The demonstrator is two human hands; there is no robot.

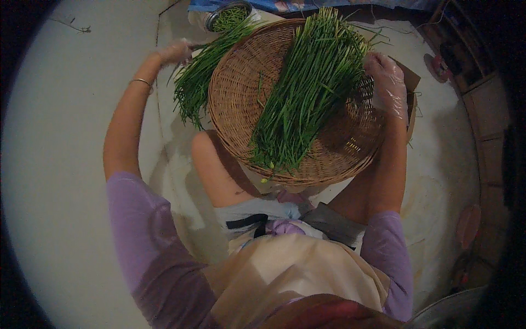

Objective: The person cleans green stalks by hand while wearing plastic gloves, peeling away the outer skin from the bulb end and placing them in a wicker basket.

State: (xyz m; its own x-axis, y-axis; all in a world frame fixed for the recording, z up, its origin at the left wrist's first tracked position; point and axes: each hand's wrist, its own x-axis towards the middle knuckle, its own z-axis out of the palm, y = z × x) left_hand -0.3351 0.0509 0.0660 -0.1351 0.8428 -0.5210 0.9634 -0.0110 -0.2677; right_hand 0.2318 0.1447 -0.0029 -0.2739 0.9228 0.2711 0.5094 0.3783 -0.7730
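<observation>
Two hands in clear, thin gloves reach out, one on each side of a big round basket (233, 82). The basket is brown and woven, and it sits in front of the person's lap. The left knee (204, 147) is just beside its rim.

A big bunch of long green stalks (309, 93) lies in the basket, from the far rim down to the near one. Its pale ends are at the top, and its thin green tips are near the person.

The left hand (176, 52) is at the left edge of a smaller green pile (211, 68), which lies outside the basket on the left. Its fingers point at the pile, but I cannot tell if they pinch a stalk. A shiny bracelet (141, 81) is around that arm.

The right hand (386, 74) is by the right rim, close to the pale ends of the big bunch. Its fingers are bent, but I cannot tell if they hold anything.

Past the smaller pile is a round bowl (210, 23) with short green bits (231, 18) in it. Blue cloth (274, 5) is at the top. Brown cardboard (406, 77) shows behind the right hand.
</observation>
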